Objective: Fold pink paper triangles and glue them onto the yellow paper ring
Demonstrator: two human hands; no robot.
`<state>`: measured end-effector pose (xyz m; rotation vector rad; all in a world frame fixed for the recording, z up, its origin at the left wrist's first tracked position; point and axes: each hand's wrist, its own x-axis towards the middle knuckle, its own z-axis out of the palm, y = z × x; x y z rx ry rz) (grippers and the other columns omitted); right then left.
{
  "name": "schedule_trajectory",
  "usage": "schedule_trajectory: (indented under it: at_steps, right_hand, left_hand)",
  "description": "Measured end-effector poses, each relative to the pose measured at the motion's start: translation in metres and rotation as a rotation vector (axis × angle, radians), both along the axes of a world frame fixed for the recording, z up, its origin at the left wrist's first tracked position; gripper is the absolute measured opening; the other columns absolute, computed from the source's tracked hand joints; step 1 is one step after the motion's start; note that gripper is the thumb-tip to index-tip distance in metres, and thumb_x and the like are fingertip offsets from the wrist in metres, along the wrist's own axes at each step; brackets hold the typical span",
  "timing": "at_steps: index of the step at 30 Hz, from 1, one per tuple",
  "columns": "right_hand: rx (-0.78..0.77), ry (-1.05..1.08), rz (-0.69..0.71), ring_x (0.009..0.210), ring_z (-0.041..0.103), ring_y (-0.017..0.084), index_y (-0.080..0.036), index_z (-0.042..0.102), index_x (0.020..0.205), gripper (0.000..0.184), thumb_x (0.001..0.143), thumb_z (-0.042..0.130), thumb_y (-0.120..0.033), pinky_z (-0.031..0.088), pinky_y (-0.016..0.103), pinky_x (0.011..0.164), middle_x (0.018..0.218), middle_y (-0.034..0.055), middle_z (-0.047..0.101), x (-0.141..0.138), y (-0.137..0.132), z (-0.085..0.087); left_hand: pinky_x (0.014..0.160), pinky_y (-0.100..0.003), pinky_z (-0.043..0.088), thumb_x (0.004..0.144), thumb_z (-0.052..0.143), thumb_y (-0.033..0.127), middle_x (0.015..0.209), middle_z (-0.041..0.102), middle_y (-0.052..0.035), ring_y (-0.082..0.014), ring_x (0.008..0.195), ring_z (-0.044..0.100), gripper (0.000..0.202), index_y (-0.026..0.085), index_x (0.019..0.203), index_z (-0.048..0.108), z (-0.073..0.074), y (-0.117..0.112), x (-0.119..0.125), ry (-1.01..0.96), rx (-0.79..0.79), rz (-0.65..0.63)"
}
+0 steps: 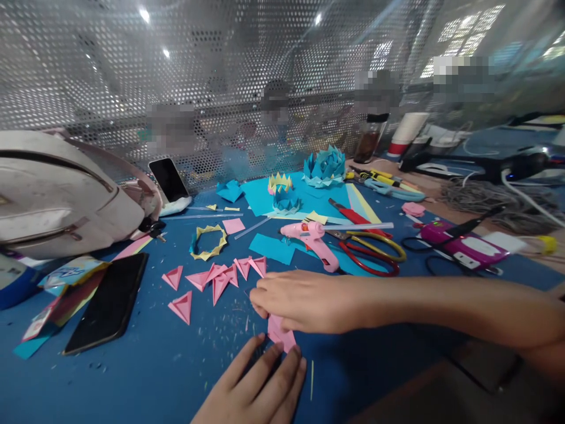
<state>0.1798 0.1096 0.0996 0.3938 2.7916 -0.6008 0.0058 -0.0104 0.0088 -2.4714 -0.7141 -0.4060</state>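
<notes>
Working at the blue surface, we spread our left hand loosely, fingertips at the near edge of a pink paper piece; our right hand bends over its far end, grip hidden, with folded pink triangles to its left and a pink glue gun just beyond

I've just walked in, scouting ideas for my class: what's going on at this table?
A person is handling a piece of pink paper on the blue table: the left hand's fingers are at its near edge, the right hand covers its far end. Folded pink triangles and a pink glue gun lie beyond.
</notes>
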Motion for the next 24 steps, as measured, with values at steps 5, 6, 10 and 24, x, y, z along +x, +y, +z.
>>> schedule_trajectory:
  at_steps: [5, 6, 10, 24]
  right_hand:
    - [-0.059, 0.043, -0.01, 0.101, 0.055, 0.021, -0.017, 0.053, 0.101, 0.021, 0.086, 0.061, -0.005, 0.04, 0.03, 0.082, 0.101, 0.005, 0.061, -0.001, 0.003, -0.006]
    - [-0.077, 0.053, -0.018, 0.099, 0.056, 0.02, -0.017, 0.053, 0.1, 0.022, 0.085, 0.062, -0.004, 0.04, 0.029, 0.081, 0.099, 0.004, 0.061, -0.001, 0.004, -0.007]
    - [-0.113, 0.102, -0.039, 0.098, 0.056, 0.019, -0.018, 0.053, 0.099, 0.024, 0.084, 0.059, -0.001, 0.04, 0.028, 0.081, 0.1, 0.0031, 0.059, 0.001, 0.005, -0.009]
    - [-0.159, 0.046, -0.124, 0.088, 0.059, 0.016, -0.016, 0.06, 0.098, 0.02, 0.082, 0.065, -0.004, 0.04, 0.025, 0.072, 0.089, 0.0009, 0.063, -0.004, 0.01, -0.011]
  left_hand:
    - [0.126, -0.046, 0.006, 0.108, 0.032, 0.034, 0.135, 0.065, 0.0054, -0.0149, 0.118, 0.059, 0.04, 0.024, 0.134, 0.061, -0.003, -0.003, -0.003, 0.009, 0.008, 0.001]
    - [0.126, -0.045, 0.007, 0.108, 0.032, 0.032, 0.134, 0.066, 0.0058, -0.0142, 0.118, 0.059, 0.04, 0.024, 0.133, 0.062, -0.003, -0.003, -0.003, 0.004, 0.011, 0.002]
    - [0.126, -0.039, 0.017, 0.108, 0.032, 0.031, 0.133, 0.067, 0.0054, -0.0134, 0.115, 0.061, 0.04, 0.024, 0.132, 0.062, -0.003, -0.002, -0.002, -0.002, 0.011, 0.002]
    - [0.127, -0.044, 0.006, 0.107, 0.035, 0.037, 0.133, 0.067, 0.0068, -0.0129, 0.115, 0.06, 0.039, 0.024, 0.132, 0.062, -0.004, -0.002, -0.002, -0.03, 0.011, 0.003]
